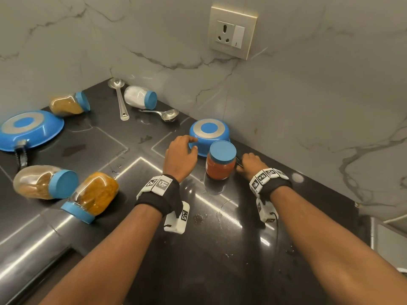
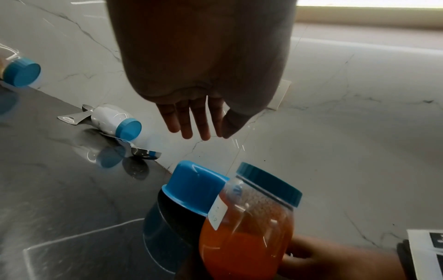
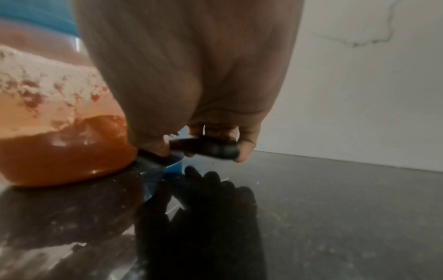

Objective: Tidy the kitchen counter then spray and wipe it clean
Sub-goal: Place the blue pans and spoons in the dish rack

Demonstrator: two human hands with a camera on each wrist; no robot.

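Gripping black handle point(image 3: 206, 148) of upturned blue pot point(image 1: 208, 134), right hand point(image 1: 250, 165) curled; left hand point(image 1: 180, 158) relaxed, empty. Risk: swinging pot topples touching orange jar point(image 1: 221, 164).

Blue upturned pot point(image 1: 207, 135), blue-lidded jar of orange-red powder point(image 1: 221, 165), glossy black counter point(image 1: 198, 249), grey-veined white marble wall point(image 1: 308, 95)

No words, brands or numbers can be read. The red jar point(image 2: 246, 227) at 6 o'clock in the left wrist view carries a small white label point(image 2: 217, 214), its print too faint to make out. The wristbands point(image 1: 159, 183) bear black-and-white square code markers, patterns only. The switch point(image 1: 239, 37) at 12 o'clock shows one short vertical bar mark.
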